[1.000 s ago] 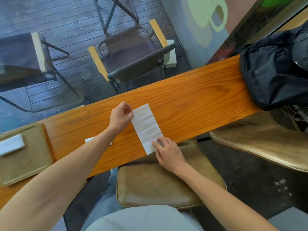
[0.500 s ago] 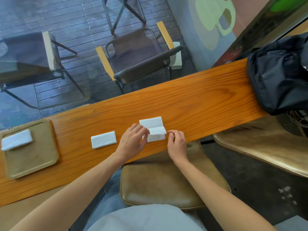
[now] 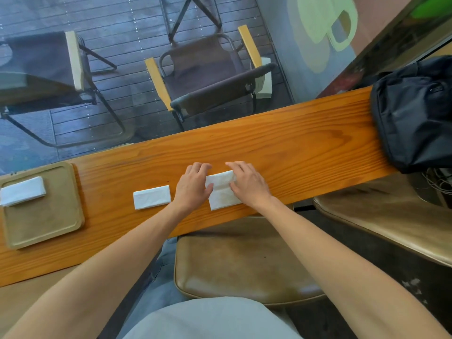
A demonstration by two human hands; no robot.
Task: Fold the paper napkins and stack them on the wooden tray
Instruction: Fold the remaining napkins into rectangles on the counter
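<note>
A white paper napkin (image 3: pixel 223 194), folded in half, lies on the orange wooden counter (image 3: pixel 293 143) near its front edge. My left hand (image 3: pixel 193 187) presses flat on the napkin's left edge and my right hand (image 3: pixel 247 183) presses flat on its right side, fingers spread. A second folded napkin (image 3: pixel 151 197) lies on the counter just left of my left hand. The wooden tray (image 3: pixel 49 223) sits at the counter's left end, with one folded napkin (image 3: pixel 23 191) on its far left corner.
A black bag (image 3: pixel 413 113) rests on the counter's right end. Brown cushioned stools (image 3: pixel 244 260) stand below the counter's front edge. Beyond the counter, through glass, are folding chairs (image 3: pixel 208 77) on a dark deck.
The long unfolded napkin was folded over in half. Both hands moved on top of it and now press it flat. The view shifted right, showing more of the tray.
</note>
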